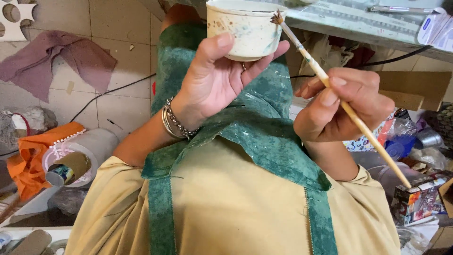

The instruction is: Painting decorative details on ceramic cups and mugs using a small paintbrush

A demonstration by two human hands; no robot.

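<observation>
While a mauve cloth (45,59) lay crumpled on the tiled floor (122,28) at far left, above an orange bag (28,156) and a cardboard tube (66,169), the person's left hand (212,80) was closed around a small cream cup (245,28), thumb on its near wall and fingers cupped beneath the base, metal bracelets (175,123) at the wrist. The cup, held upright above a green-and-tan garment (245,189) over the lap, looked glazed or paint-smeared, with brown specks and faint teal streaks down its side. To the right, the right hand (342,106) pinched a long pale-handled paintbrush (339,99) between thumb and fingers, its splayed brown bristles resting at the cup's rim. By the look of it, the brush was being loaded or wiped on the rim; a next stroke would call for a steady cup and a light turn of the wrist. Behind, a worktop (349,23) edge carried a pen (401,9), with clutter and a small printed box (417,200) at far right.
</observation>
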